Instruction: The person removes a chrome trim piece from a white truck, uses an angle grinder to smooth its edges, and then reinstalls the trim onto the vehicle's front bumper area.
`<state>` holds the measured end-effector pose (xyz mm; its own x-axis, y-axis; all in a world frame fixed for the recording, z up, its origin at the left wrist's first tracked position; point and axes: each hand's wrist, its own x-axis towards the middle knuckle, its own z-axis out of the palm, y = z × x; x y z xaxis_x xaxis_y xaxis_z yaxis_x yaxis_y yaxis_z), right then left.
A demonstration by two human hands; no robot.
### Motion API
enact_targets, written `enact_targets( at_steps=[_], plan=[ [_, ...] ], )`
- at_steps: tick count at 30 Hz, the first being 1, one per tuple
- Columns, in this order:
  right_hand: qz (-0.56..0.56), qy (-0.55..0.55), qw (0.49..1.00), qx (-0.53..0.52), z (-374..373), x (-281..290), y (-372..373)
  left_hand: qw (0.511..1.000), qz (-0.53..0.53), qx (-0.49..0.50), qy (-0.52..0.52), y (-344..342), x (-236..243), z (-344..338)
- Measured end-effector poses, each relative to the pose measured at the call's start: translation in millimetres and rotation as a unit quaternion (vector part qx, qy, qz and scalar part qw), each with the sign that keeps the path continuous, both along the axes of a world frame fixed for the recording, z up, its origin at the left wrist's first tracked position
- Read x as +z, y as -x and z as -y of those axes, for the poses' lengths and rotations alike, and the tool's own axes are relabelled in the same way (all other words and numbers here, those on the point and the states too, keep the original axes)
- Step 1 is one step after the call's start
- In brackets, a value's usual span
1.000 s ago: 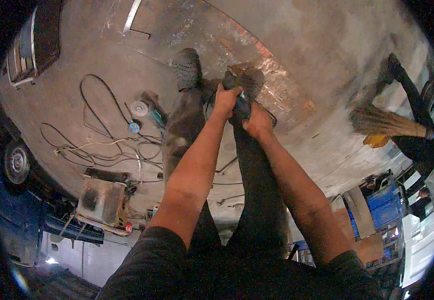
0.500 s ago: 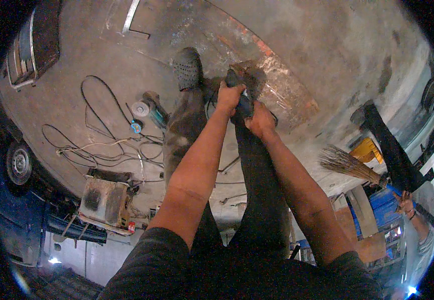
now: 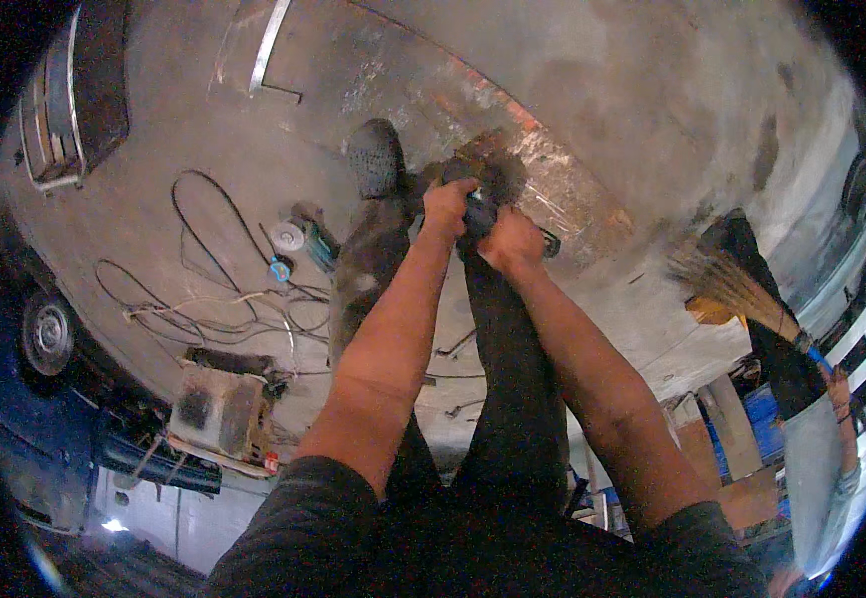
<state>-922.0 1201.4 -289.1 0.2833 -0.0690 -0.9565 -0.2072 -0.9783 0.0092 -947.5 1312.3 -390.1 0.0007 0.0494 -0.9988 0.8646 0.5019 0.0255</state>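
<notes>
My left hand [image 3: 446, 207] is closed round the front part of a dark power tool [image 3: 479, 209], low between my legs. My right hand [image 3: 513, 239] grips the tool a little further back, to the right, with a dark loop of it showing beside the knuckles. Beneath and just beyond lies a scuffed metal plate [image 3: 573, 189] with rusty orange marks and a dark stained patch. My grey shoe [image 3: 375, 159] stands left of the tool. The tool's far end is too dark to make out.
An angle grinder [image 3: 308, 239] and tangled cables [image 3: 199, 314] lie left, near a sooty metal box [image 3: 214, 404] and a vehicle wheel [image 3: 46, 334]. A metal angle piece [image 3: 264, 60] lies ahead. At right, a co-worker holds a broom [image 3: 732, 289] beside a yellow dustpan [image 3: 707, 311].
The co-worker at the right has shifted, and the broom has swung down, then slightly back up and right. The view has moved slightly; my two hands keep hold of the tool.
</notes>
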Motion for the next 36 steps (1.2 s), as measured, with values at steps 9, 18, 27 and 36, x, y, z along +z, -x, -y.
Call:
enact_targets(
  at_steps=[9,18,27,36],
  plan=[
    [0.101,-0.149,0.980,-0.079,23,-7,15,0.975,0.208,-0.071,0.019,66,-84,-28],
    [0.153,-0.160,0.962,-0.159,31,2,15,0.986,0.012,0.109,0.125,6,-36,-20],
    [0.111,-0.013,0.994,-0.012,-3,-7,15,0.979,0.049,0.067,0.188,-7,-8,-47],
    [0.066,-0.052,0.996,0.019,24,-4,5,0.992,0.075,0.004,0.105,-8,14,-12]
  ],
)
